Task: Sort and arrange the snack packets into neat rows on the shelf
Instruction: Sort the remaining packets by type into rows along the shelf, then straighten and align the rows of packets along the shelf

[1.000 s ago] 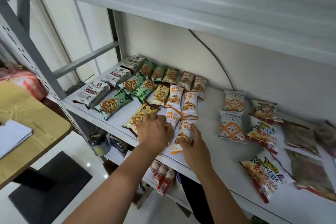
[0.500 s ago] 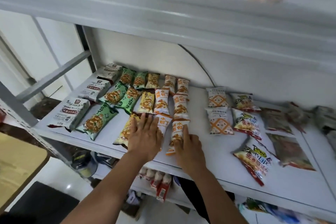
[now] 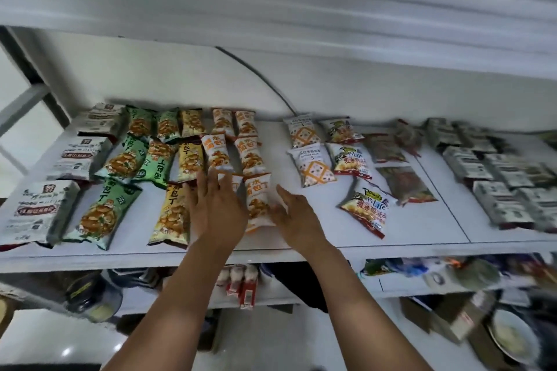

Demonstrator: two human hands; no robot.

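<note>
white shelf of snack packets

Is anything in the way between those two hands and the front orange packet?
Nothing visible. The orange packet lies on the shelf between the left hand and the right hand, both open and close at its sides. The left hand partly covers a second orange packet beside it.

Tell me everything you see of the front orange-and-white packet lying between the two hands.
The orange-and-white packet is a puffy, glossy pillow bag, white with orange characters above a picture of golden snack pieces. It lies flat on the white shelf, lengthwise front to back, foremost in its column, near the front edge. The left hand, fingers straight, flanks its left side; the right hand seems to touch its right edge.
</note>
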